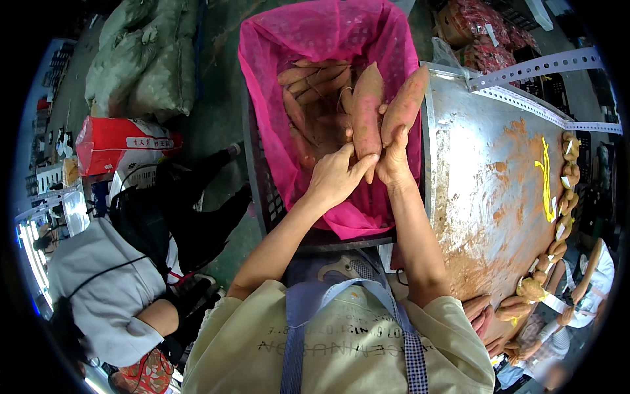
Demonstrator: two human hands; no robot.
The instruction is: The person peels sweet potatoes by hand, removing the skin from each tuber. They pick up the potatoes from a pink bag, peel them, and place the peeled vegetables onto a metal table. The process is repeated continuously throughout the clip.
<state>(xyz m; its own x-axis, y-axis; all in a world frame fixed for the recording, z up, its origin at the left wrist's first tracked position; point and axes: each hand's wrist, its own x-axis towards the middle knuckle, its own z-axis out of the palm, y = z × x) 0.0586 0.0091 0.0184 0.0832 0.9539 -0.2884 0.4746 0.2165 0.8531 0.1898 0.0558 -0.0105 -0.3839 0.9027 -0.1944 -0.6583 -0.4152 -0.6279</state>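
My left hand (pixel 337 177) grips the lower end of a large reddish sweet potato (pixel 368 106), thumb across its front. A second large sweet potato (pixel 407 101) rests in my right hand (pixel 395 160), tilted outward to the right. Fingertips show between the two roots. Both are held over a black plastic crate (pixel 268 197) lined with a bright pink mesh bag (pixel 266 59). Deeper in the bag lie several slimmer sweet potatoes (pixel 315 81), mostly along its far and left sides. My hands hide part of the near contents.
Right of the crate stands a soil-stained metal table (pixel 472 197) with yellow ties (pixel 545 182) and labelled bundles of roots (pixel 557 248). A perforated metal frame (pixel 536 64) rises there. Co-workers (pixel 585 290) handle bundles; another person (pixel 108 290) is at left, near full sacks (pixel 162 64).
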